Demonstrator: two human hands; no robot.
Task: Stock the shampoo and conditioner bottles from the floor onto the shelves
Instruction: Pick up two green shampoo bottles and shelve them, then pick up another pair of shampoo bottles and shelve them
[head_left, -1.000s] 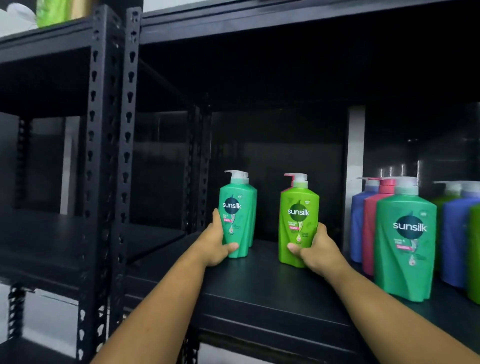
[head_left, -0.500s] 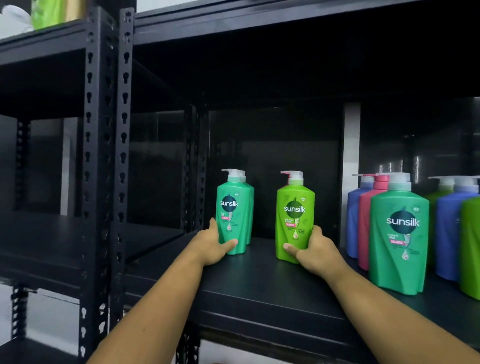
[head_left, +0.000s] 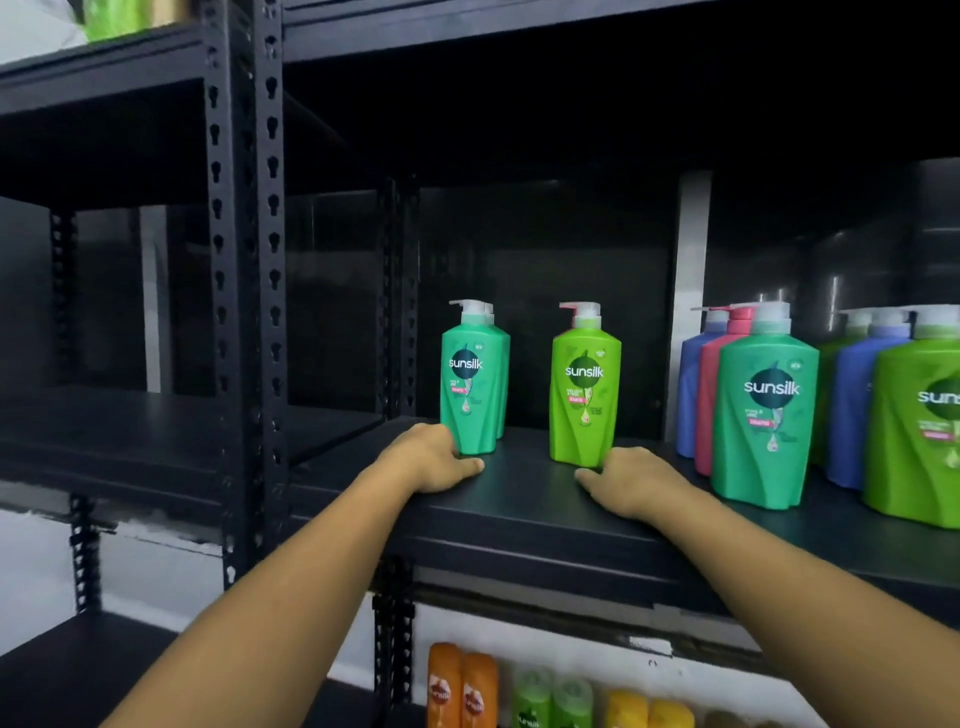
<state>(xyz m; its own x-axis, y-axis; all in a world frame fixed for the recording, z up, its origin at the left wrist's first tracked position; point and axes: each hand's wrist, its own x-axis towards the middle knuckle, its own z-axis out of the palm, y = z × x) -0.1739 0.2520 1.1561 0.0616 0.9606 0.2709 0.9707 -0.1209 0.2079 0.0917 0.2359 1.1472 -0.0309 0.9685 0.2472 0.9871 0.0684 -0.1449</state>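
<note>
A teal Sunsilk pump bottle (head_left: 471, 382) stands upright on the black shelf (head_left: 519, 506), with a second teal bottle right behind it. To its right stands a lime green pump bottle (head_left: 584, 387). My left hand (head_left: 431, 457) lies on the shelf at the teal bottle's base, fingers relaxed and holding nothing. My right hand (head_left: 631, 480) rests on the shelf just in front and right of the green bottle, also holding nothing.
A cluster of blue, pink, teal and green bottles (head_left: 763, 410) fills the shelf's right part. Perforated black uprights (head_left: 244, 291) stand at left, with another shelf unit beyond. Orange, green and yellow bottles (head_left: 462, 686) sit on the lower shelf.
Both hands have let go of the teal and green bottles and drawn back toward me onto the shelf. The two bottles stay standing where they were set.
</note>
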